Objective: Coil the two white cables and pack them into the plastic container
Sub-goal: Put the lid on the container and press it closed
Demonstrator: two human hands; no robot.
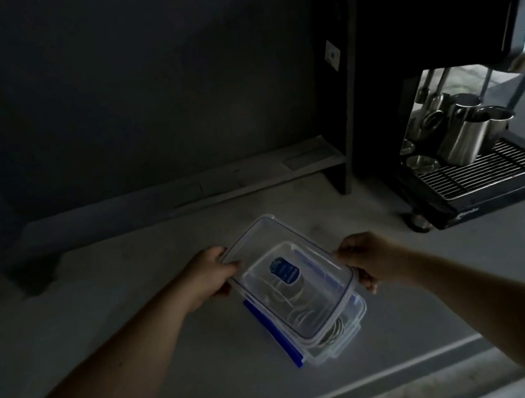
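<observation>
A clear plastic container (352,326) with blue clip flaps sits on the grey counter in the middle of the view. Coiled white cables (303,313) lie inside it, seen dimly through the plastic. A clear lid (260,237) with a blue label hangs tilted above the container, its far end raised. My left hand (210,277) grips the lid's left edge. My right hand (365,259) grips its right edge. The scene is dark.
A black coffee machine (434,31) stands at the right with steel jugs (466,137) on its drip grate (482,170). A low dark shelf (183,191) runs along the wall behind. The counter's front edge (355,388) lies close below the container.
</observation>
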